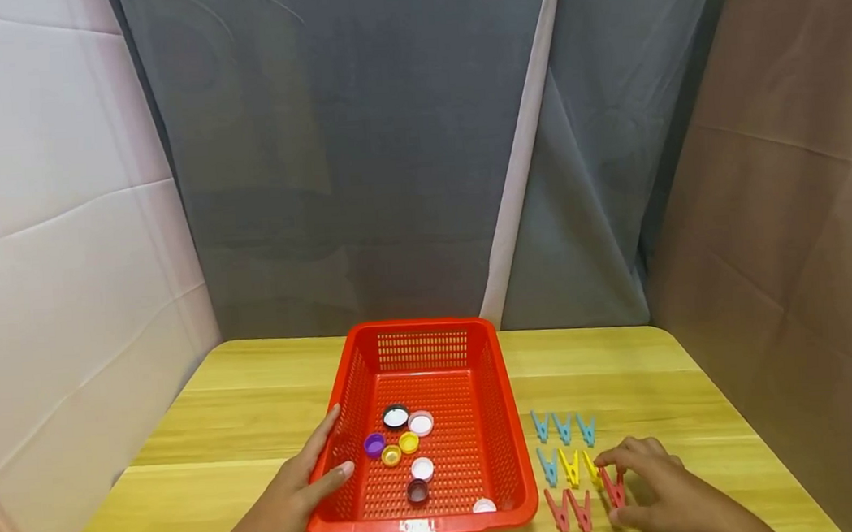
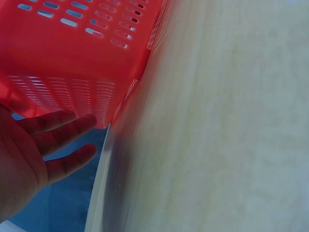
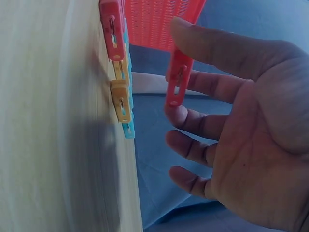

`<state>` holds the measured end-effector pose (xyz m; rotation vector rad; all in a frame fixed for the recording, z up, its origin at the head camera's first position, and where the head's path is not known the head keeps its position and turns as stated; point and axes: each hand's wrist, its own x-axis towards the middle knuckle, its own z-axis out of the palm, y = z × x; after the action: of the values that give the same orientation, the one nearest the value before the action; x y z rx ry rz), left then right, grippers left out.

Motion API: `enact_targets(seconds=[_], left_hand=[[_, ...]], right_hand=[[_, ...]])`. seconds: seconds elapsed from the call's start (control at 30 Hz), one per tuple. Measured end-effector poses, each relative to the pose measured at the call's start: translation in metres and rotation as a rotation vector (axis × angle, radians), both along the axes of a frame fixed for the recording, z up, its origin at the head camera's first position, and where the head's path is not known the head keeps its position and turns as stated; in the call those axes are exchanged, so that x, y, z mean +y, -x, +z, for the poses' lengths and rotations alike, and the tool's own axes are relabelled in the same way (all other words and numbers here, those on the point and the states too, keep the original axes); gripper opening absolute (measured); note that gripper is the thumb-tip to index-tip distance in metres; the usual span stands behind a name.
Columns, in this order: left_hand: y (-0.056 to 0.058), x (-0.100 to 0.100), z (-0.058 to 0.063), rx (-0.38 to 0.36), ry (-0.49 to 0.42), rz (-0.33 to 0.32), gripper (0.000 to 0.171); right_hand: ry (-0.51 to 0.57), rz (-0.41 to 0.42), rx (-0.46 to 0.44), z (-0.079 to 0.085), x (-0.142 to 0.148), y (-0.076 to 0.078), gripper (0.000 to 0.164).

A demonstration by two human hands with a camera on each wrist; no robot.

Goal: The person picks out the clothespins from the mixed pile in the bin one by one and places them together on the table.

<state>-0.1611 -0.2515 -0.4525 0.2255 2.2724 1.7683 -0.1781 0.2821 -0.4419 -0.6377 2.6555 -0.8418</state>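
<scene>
My right hand (image 1: 655, 484) pinches a red clothespin (image 3: 178, 77) between thumb and fingertips, with the other fingers loosely bent. In the right wrist view the clothespin is off the table. Beside that hand lie two red clothespins (image 1: 558, 512), two yellow clothespins (image 1: 570, 469), one partly hidden by the hand, and several blue clothespins (image 1: 562, 428), set out in rows. My left hand (image 1: 289, 490) rests on the left side of a red basket (image 1: 427, 526), its thumb over the rim. In the left wrist view its fingers (image 2: 67, 135) extend outside the basket wall.
Several bottle caps (image 1: 421, 423) in white, purple, yellow and dark colours lie on the basket's floor. The basket stands on a wood-grain table (image 1: 258, 390). Grey cloth (image 1: 391, 178) hangs behind, with light cloth at left and brown cloth at right.
</scene>
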Motion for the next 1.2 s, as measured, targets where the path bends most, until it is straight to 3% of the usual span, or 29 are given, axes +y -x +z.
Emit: enact_targets(seconds=[0.27, 0.5, 1.2], left_hand=[[0.0, 0.0, 0.001, -0.004, 0.017, 0.008, 0.088], [0.0, -0.001, 0.0, -0.014, 0.013, -0.005, 0.089], [0.004, -0.003, -0.004, -0.031, -0.04, -0.043, 0.089]], right_hand=[[0.018, 0.041, -0.043, -0.003, 0.001, 0.003, 0.06], [0.0, 0.036, -0.062, -0.009, -0.005, 0.004, 0.047], [-0.045, 0.023, -0.104, -0.012, -0.018, 0.009, 0.038]])
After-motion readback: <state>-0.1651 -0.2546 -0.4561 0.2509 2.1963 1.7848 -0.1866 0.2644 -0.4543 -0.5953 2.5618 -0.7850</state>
